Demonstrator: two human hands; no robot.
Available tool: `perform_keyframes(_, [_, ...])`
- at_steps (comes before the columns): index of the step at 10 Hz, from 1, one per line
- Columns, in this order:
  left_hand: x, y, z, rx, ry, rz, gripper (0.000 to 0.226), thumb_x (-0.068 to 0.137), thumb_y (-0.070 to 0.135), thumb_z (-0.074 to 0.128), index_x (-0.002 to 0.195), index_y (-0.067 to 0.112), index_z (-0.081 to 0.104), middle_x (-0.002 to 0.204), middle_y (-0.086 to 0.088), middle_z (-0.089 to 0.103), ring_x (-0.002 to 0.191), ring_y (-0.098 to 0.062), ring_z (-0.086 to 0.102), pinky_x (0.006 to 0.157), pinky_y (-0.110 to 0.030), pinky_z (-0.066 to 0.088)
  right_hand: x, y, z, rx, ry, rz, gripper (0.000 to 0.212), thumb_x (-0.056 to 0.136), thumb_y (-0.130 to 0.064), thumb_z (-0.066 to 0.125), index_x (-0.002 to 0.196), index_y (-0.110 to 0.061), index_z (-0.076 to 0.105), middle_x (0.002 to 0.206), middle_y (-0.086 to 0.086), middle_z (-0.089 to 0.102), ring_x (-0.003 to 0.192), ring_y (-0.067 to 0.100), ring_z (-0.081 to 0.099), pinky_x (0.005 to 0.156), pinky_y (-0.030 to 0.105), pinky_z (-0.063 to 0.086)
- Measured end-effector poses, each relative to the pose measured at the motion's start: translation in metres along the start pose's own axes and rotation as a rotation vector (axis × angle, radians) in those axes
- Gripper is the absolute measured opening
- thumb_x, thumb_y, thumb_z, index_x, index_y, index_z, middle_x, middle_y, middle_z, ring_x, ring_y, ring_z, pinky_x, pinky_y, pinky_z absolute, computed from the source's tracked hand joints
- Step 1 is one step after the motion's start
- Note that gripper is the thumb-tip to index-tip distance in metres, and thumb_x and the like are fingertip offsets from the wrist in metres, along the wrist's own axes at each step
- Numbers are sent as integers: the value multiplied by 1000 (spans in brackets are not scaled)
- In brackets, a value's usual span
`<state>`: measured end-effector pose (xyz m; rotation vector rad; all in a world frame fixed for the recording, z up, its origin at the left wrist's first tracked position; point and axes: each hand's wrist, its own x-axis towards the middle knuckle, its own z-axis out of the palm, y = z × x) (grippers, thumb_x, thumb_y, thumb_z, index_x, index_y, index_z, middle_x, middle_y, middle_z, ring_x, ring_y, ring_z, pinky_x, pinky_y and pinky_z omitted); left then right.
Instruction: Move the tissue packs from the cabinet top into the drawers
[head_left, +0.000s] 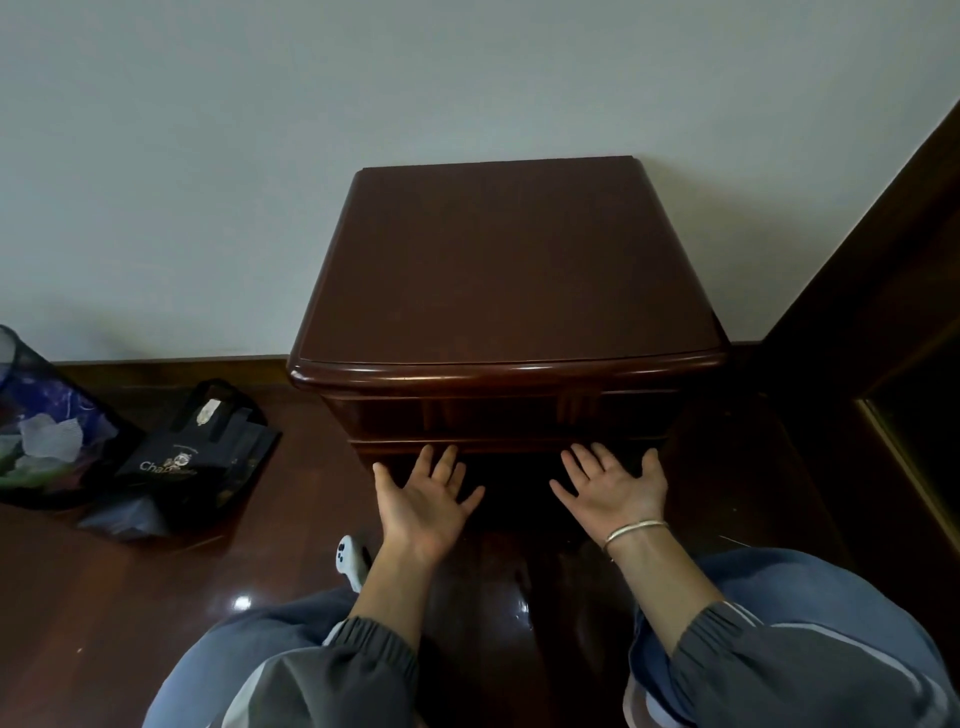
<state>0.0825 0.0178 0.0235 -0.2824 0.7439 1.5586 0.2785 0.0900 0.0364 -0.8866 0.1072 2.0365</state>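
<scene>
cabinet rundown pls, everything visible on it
The cabinet is glossy, dark reddish-brown wood. It stands upright with its back against the white wall. Its top is flat with a rounded front lip, and no tissue packs show on it. Below the lip, the upper drawer front looks closed. The left hand and right hand, fingers straight, reach the lower drawer's front edge. Contact seems likely.

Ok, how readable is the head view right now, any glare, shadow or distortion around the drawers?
Head view: sharp on the left hand and right hand; drawer fronts sit in deep shadow under the cabinet top; small glare spots on the floor; wide-angle lens bends the wooden frame at right.
</scene>
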Motion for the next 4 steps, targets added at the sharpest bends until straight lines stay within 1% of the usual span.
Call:
perform_keyframes(2, [11, 0, -1, -3, -4, 17, 78, 86, 74, 20, 148, 27, 28, 149, -7, 41, 146, -27, 18, 110, -59, 16, 10, -1, -3, -7, -31, 0, 76, 88, -68, 22, 148, -22, 24, 154, 6, 28, 143, 24, 23, 114, 52, 10])
perform_keyframes(3, [10, 1, 1, 9, 9, -3, 77, 87, 73, 20, 148, 27, 29, 148, -6, 42, 145, -27, 19, 111, -58, 16, 11, -1, -3, -15, -37, 22, 76, 87, -69, 22, 148, -24, 23, 154, 5, 28, 143, 25, 23, 114, 53, 9])
perform_keyframes(4, [4, 1, 8, 116, 78, -11, 70, 93, 65, 19, 149, 24, 29, 149, -6, 41, 144, -26, 22, 112, -53, 18, 7, 0, 1, -103, 0, 36, 72, 91, -65, 21, 147, -21, 28, 151, 7, 34, 142, 25, 26, 114, 51, 9])
